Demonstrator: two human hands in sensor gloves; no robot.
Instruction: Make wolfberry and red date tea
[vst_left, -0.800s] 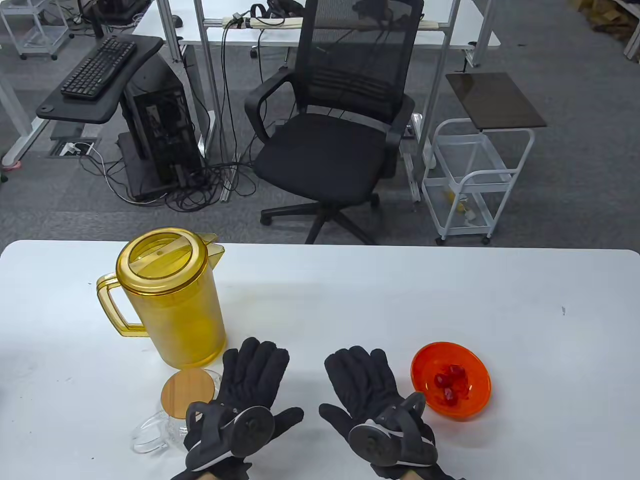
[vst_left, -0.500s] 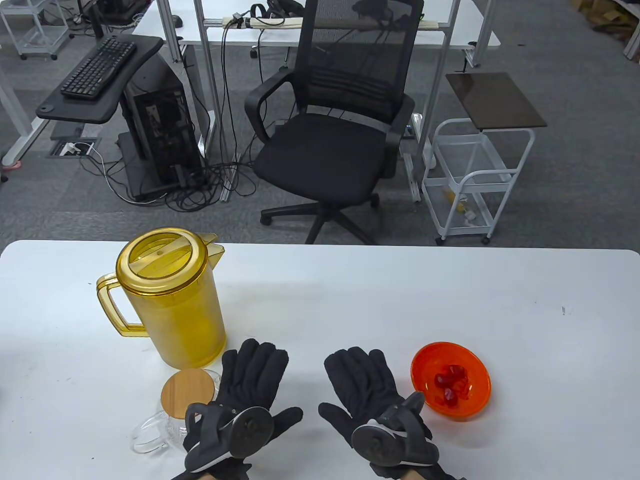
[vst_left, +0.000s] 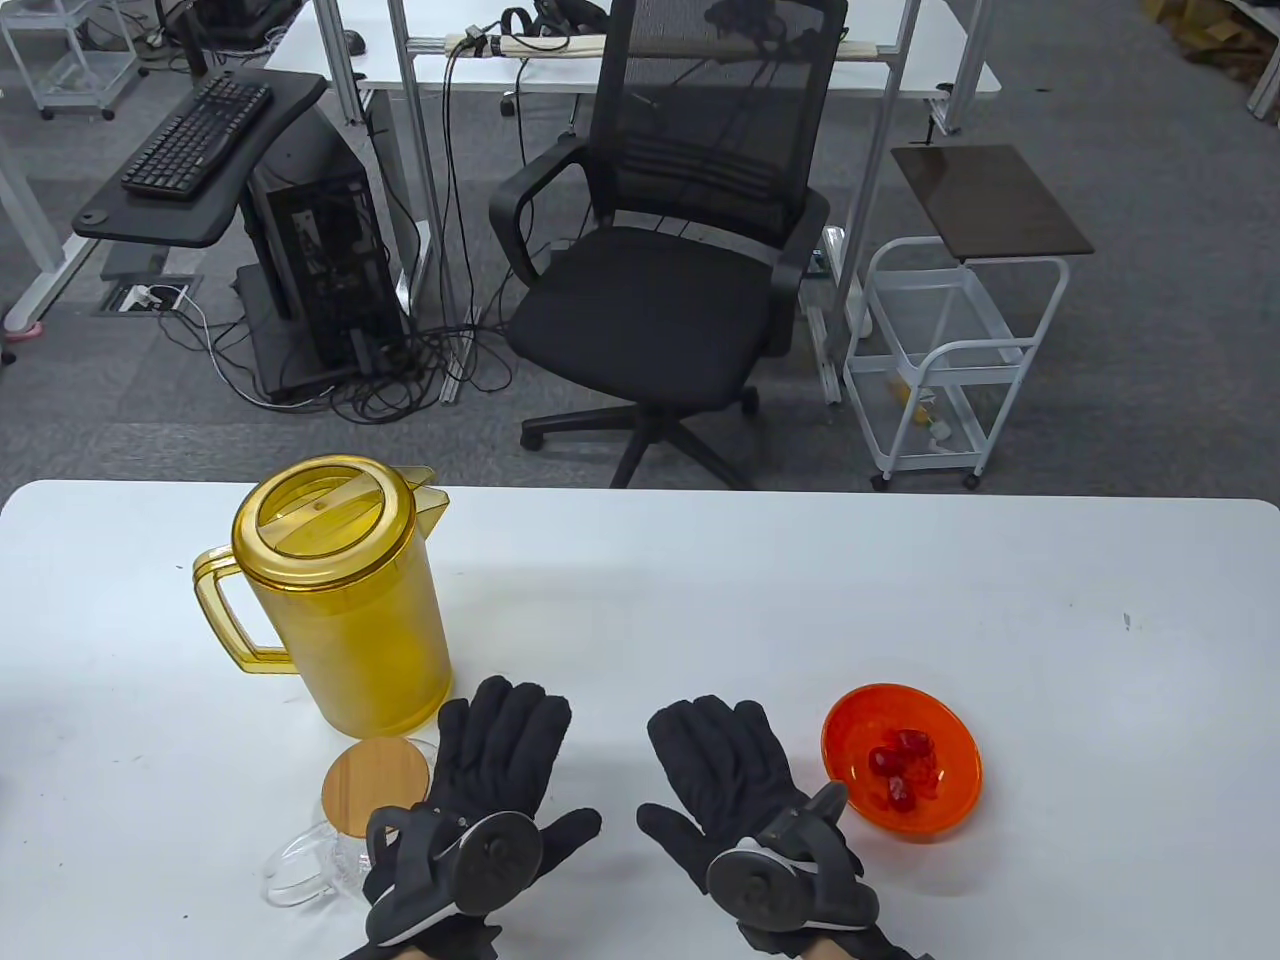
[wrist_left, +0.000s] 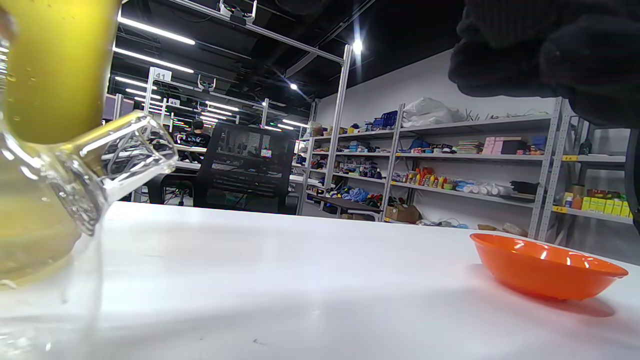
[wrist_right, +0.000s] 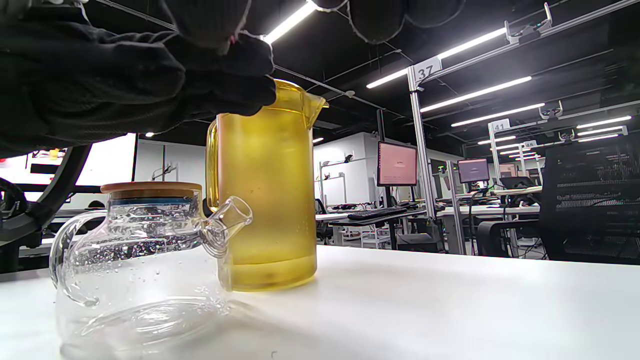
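Observation:
A clear glass teapot with a round bamboo lid stands at the front left; it also shows in the right wrist view. A yellow lidded pitcher stands behind it. An orange bowl holding red pieces sits at the front right. My left hand lies flat and open on the table just right of the teapot, holding nothing. My right hand lies flat and open left of the bowl, holding nothing.
The white table stretches wide behind and to the right of the hands. A black office chair and a white cart stand beyond the table's far edge.
My left hand has slid slightly toward the left and back. The right hand and all objects stay put.

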